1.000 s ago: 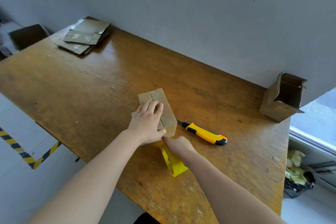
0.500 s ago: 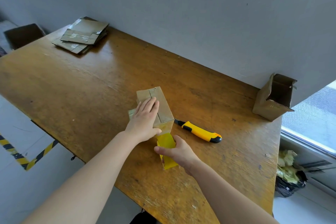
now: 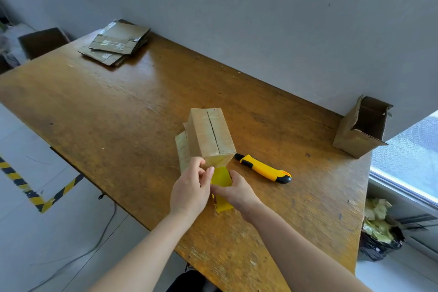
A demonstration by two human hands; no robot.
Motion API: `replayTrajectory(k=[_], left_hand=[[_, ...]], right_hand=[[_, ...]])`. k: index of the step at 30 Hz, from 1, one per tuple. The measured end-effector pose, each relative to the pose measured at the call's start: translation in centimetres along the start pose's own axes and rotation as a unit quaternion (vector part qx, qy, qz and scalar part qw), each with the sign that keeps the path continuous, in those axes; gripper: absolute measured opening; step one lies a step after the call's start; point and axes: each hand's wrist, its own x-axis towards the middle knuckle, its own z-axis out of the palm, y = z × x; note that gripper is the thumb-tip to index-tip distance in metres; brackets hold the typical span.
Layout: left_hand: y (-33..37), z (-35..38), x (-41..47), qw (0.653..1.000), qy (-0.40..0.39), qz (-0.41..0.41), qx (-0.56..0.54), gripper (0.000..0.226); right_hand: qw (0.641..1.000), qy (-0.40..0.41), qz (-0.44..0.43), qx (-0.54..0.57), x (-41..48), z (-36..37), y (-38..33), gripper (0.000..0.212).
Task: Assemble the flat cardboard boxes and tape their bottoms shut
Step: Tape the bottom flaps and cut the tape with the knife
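A small cardboard box (image 3: 208, 134) stands upside down on the wooden table (image 3: 118, 106), its bottom flaps closed with a seam down the middle. A yellow tape roll (image 3: 221, 193) stands on edge just in front of it, with a strip of tape running up to the box's near edge. My right hand (image 3: 237, 193) grips the roll from the right. My left hand (image 3: 192, 187) is at the box's near corner, its thumb and fingers pinching the tape strip beside the roll.
A yellow and black utility knife (image 3: 264, 169) lies right of the box. A stack of flat cardboard boxes (image 3: 116, 44) sits at the far left corner. An assembled open box (image 3: 362, 127) rests at the far right against the grey wall. The table's near edge runs beside my forearms.
My left hand came off the top of the box and down to its near corner at the tape. The right hand drew the roll back toward me, with tape stretched from the box.
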Motion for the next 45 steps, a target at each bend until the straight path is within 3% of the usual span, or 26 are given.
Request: replayTrajectory(k=[4,16,17,19,21,22,24,26,30,32,34,36,38,41,45], left_hand=[[0.6,-0.3,0.6,0.997,-0.053,-0.002,0.059,0.042],[1.4,-1.0,3.4,0.977,-0.154,-0.113,-0.091,0.037],[1.3,-1.0,3.5,0.977,-0.155,-0.115,-0.095,0.037],[1.2,-1.0,3.5,0.976,-0.154,-0.121,-0.098,0.036],[1.1,-0.8,3.5,0.975,-0.152,-0.126,-0.099,0.035],[1.1,-0.8,3.4,0.976,-0.151,-0.126,-0.098,0.035],[1.0,-0.8,3.2,0.977,-0.148,-0.121,-0.099,0.037],[0.8,-0.9,3.2,0.976,-0.151,-0.118,-0.104,0.042],[0.8,-1.3,3.6,0.972,-0.173,-0.118,-0.106,0.047],[0.8,-1.3,3.9,0.972,-0.178,-0.115,-0.1,0.05],[0.8,-1.3,4.1,0.975,-0.176,-0.106,-0.09,0.051],[0.7,-1.2,4.2,0.975,-0.176,-0.101,-0.088,0.052],[0.6,-1.2,4.4,0.975,-0.175,-0.102,-0.091,0.052],[0.4,-1.2,4.6,0.975,-0.168,-0.105,-0.104,0.052],[0.1,-1.1,4.7,0.977,-0.154,-0.102,-0.106,0.052]], right_hand=[[0.999,0.003,-0.033,-0.017,0.1,0.1,-0.4,0.038],[0.993,-0.114,0.021,-0.037,1.2,-1.5,-1.3,0.043],[0.994,-0.102,0.013,-0.027,1.4,-2.1,-1.5,0.035],[1.0,0.016,-0.02,-0.015,1.9,-3.6,-1.4,0.028],[0.976,0.16,-0.038,-0.143,3.1,-5.1,-0.3,0.036],[0.954,0.184,-0.031,-0.237,3.6,-5.7,0.4,0.044],[0.921,0.155,-0.008,-0.356,4.5,-6.7,1.9,0.059],[0.911,0.116,0.012,-0.397,4.9,-7.3,2.9,0.067],[0.873,0.166,-0.002,-0.458,5.0,-6.9,4.1,0.06],[0.877,0.167,-0.002,-0.451,4.9,-6.7,4.0,0.054],[0.906,0.169,0.008,-0.388,4.8,-6.6,3.8,0.043],[0.931,0.219,-0.007,-0.291,4.4,-6.7,3.6,0.024],[0.932,0.275,-0.065,-0.228,3.9,-6.7,3.3,0.013],[0.914,0.284,-0.176,-0.23,3.1,-6.7,2.8,0.045],[0.872,0.228,-0.213,-0.377,2.8,-6.1,1.6,0.069]])
